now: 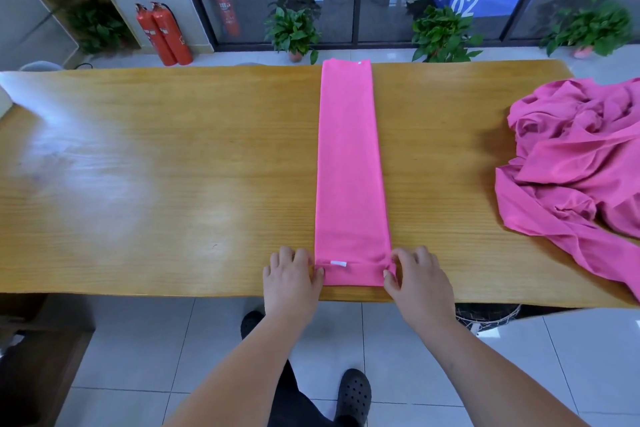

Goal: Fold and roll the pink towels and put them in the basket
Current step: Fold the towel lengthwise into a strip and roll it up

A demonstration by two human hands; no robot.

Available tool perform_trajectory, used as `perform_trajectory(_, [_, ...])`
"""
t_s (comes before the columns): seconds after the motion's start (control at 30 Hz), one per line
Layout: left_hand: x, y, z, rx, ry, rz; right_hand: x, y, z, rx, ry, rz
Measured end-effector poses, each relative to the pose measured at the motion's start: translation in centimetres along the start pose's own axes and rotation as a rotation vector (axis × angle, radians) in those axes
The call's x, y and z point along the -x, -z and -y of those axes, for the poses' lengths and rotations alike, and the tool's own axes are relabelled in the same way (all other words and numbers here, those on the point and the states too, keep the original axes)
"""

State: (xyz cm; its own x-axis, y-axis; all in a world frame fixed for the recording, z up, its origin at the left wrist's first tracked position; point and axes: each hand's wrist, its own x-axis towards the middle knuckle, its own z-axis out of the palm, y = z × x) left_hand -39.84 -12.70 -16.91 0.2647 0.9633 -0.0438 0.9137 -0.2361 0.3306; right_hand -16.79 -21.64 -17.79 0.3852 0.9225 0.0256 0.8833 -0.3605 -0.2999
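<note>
A pink towel (349, 163), folded into a long narrow strip, lies across the wooden table (156, 166) from the far edge to the near edge. Its near end is turned over into a short first roll with a small white label on top. My left hand (292, 276) pinches the left end of that roll. My right hand (414, 276) pinches its right end. A heap of crumpled pink towels (575, 156) lies at the table's right side. A dark wire basket (485, 317) shows partly under the table's near right edge.
Potted plants (294, 31) stand on the tiled floor beyond the table, before glass doors. Red fire extinguishers (164, 33) lean at the back left. A dark cabinet (38, 357) sits at the lower left. My black shoes (353, 392) are on the floor below.
</note>
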Motion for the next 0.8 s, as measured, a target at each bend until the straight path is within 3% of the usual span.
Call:
perform_trajectory(0.07, [-0.5, -0.1, 0.5, -0.008, -0.060, -0.060, 0.0, -0.3, -0.2, 0.034, 0.072, -0.089])
perform_trajectory(0.2, [-1.2, -0.7, 1.6, -0.173, -0.494, -0.118, 0.3, -0.9, -1.1, 0.146, 0.345, -0.169])
perform_trajectory(0.37, [0.1, -0.7, 3.2, -0.193, -0.652, -0.174, 1.8, -1.5, -2.6, 0.161, 0.423, -0.136])
perform_trajectory(0.5, [0.7, -0.1, 3.8, -0.139, -0.609, -0.109, 2.0, -1.0, -2.9, 0.085, 0.387, -0.079])
perform_trajectory(0.7, [0.0, -0.2, 2.5, 0.020, -0.359, -0.054, 0.5, -0.5, -2.1, -0.085, 0.179, -0.029])
perform_trajectory(0.8, [0.1, 0.4, 1.7, 0.105, -0.260, -0.014, 0.1, 0.1, -2.0, -0.250, 0.018, 0.076])
